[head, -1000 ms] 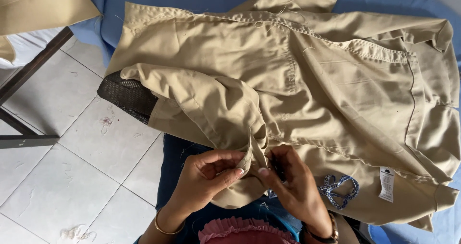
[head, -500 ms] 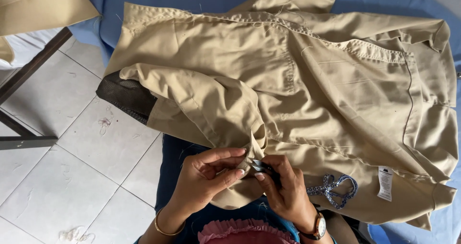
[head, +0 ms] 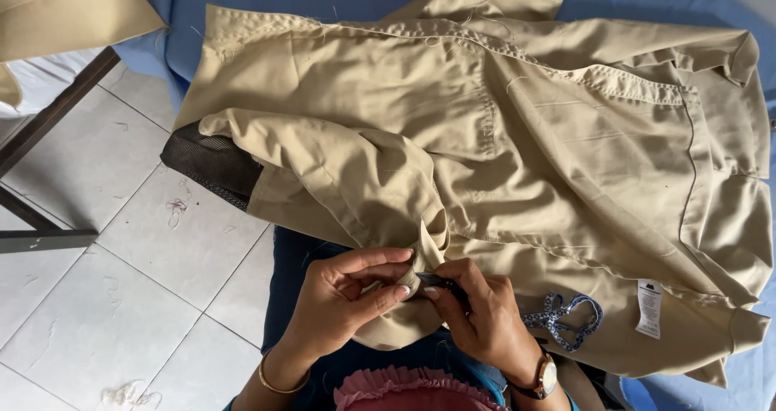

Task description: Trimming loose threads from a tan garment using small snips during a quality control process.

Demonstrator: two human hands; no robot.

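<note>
The left hand pinches a small fold of the khaki garment between thumb and forefinger — grip clenched on the cloth. Just beside it, the right hand holds a small dark tool, its tip touching the pinched fold; the tool is too small to tell its kind. A slip there could nick the fabric or the left fingertips, since they sit right against the tip. The garment lies spread over a blue-covered surface above the hands, its lower edge draping onto the lap. A patterned scissor handle rests on the garment right of the hands — left of it, white floor tiles with thread scraps, and a dark table leg
</note>
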